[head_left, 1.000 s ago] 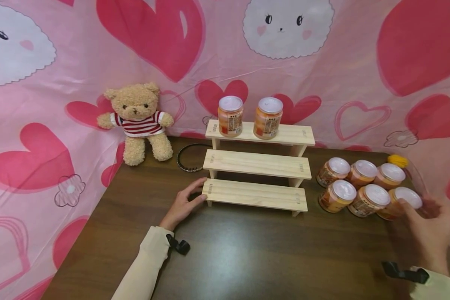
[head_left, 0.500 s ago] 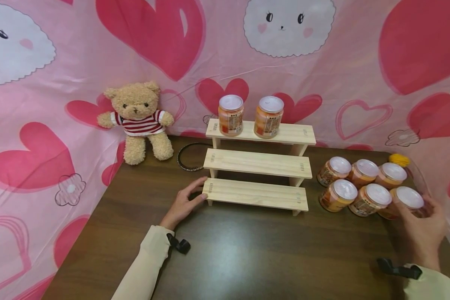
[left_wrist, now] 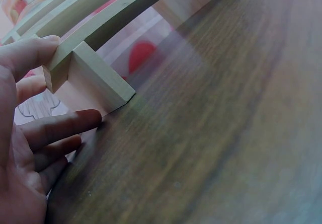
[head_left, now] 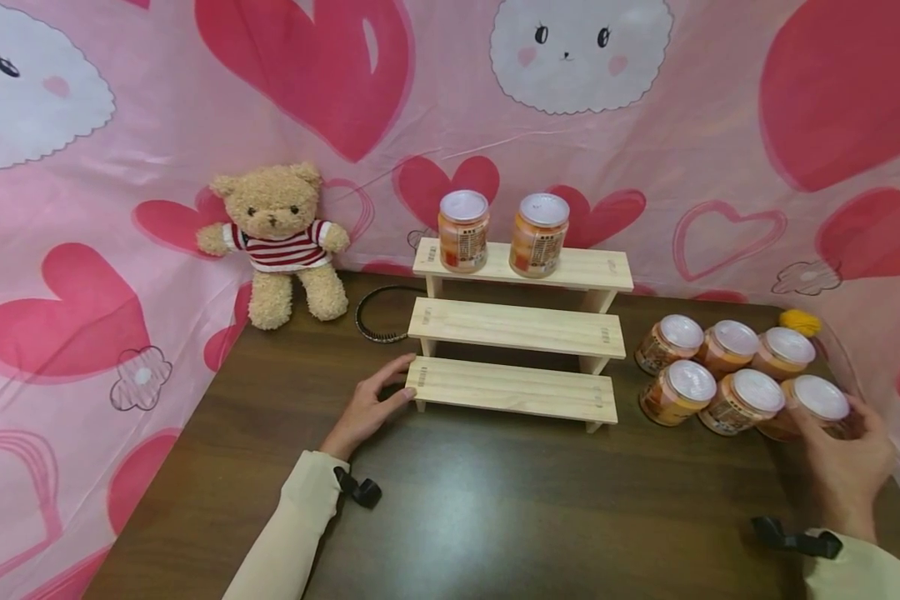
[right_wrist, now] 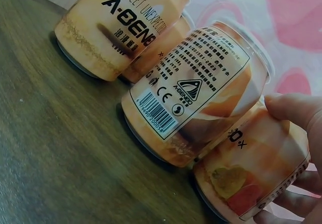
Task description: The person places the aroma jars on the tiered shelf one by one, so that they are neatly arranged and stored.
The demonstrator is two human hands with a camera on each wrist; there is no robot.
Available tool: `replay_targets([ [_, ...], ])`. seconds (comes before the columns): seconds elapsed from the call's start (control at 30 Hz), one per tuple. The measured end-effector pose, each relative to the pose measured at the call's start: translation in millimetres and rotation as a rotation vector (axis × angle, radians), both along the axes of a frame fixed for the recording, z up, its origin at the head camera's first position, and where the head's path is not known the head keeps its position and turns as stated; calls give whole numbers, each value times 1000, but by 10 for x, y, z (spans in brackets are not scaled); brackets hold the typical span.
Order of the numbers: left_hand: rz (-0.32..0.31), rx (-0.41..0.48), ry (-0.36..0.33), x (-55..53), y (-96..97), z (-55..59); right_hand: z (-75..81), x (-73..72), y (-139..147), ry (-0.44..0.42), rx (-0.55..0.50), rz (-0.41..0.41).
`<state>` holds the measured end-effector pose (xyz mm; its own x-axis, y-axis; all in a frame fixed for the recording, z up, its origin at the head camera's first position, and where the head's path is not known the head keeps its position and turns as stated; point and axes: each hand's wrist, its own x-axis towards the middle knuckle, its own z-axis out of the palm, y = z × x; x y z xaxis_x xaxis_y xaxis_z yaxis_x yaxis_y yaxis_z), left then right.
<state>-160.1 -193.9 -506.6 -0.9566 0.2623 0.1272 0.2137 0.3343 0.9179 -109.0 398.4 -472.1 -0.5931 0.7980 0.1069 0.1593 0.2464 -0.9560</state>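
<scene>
A three-tier wooden display stand (head_left: 510, 387) rises in steps at mid-table. My left hand (head_left: 367, 408) holds the left end of its lowest board, thumb at the front corner and a finger at the back corner. In the left wrist view, the other fingers (left_wrist: 65, 128) hang loosely below the board. At the right, my right hand (head_left: 847, 450) grips the front-right can (head_left: 820, 397) of a two-row group, thumb on the near side and fingers round the far side. That can (right_wrist: 251, 168) stands upright on the table, close beside its neighbour (right_wrist: 201, 93). Its orange label shows fruit.
Two matching cans (head_left: 463, 232) with pale lids stand on the top tier. Several more cans (head_left: 677, 392) fill the group to the right of the stand. A teddy bear (head_left: 277, 242), a dark headband (head_left: 378, 317) and a yellow object (head_left: 799, 322) lie near the pink backdrop.
My right hand has moved in to the left and closed round the front-right can. The left hand stays at the stand's lowest board.
</scene>
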Motion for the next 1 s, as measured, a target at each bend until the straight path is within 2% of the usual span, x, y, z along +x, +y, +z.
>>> replay_targets([
  [0.37, -5, 1, 17, 25, 25, -2, -22, 19, 22, 84, 35, -35],
  [0.4, -7, 3, 21, 23, 24, -5, -12, 23, 26, 100, 13, -34],
  [0.43, -8, 3, 12, 36, 34, 39, -4, 28, 27, 116, 8, -34],
  [0.53, -9, 4, 11, 31, 31, 38, 38, 39, 32, 168, -42, -19],
  [0.63, -7, 3, 10, 28, 26, 40, 84, 42, 23, 183, -21, -11],
  [0.67, -5, 4, 21, 14, 14, -5, 100, 42, 22, 191, -17, -5],
  [0.77, -1, 2, 22, 13, 8, -3, 140, 50, 13, 188, 31, -7],
  [1.0, 0, -2, 4, 7, 0, -1, 232, 79, 4, 161, -3, -34],
])
